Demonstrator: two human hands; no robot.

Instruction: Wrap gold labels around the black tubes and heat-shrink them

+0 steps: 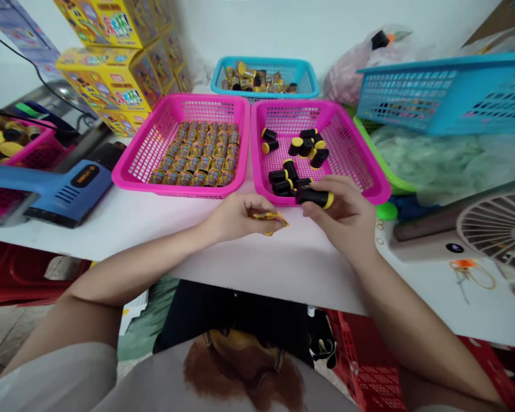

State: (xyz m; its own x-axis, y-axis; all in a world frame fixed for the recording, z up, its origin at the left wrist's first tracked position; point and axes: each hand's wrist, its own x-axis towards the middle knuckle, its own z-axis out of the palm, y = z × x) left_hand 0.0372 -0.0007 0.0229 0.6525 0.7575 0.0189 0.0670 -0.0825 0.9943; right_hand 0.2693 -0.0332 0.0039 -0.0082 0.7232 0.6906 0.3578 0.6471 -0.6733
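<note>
My right hand [341, 214] pinches a small black cylinder with a yellow end [314, 196], held lying sideways above the near rim of the right pink basket [369, 183]. More black-and-yellow cylinders [282, 187] lie scattered inside that basket. Over the white table, my left hand [244, 216] is closed on thin yellow printed labels [271, 217]; their exact number and shape are partly hidden by the fingers. Just beyond this hand stands the left pink basket [124, 171], where cylinders wrapped in printed labels [197, 154] lie in neat rows.
A blue basket [223, 86] with wrapped cylinders stands behind. Yellow printed boxes [111, 77] are stacked at back left. A blue heat gun [64, 191] lies left. To the right are a fan [502, 229], a rubber band [483, 280] and a large blue basket [446, 97].
</note>
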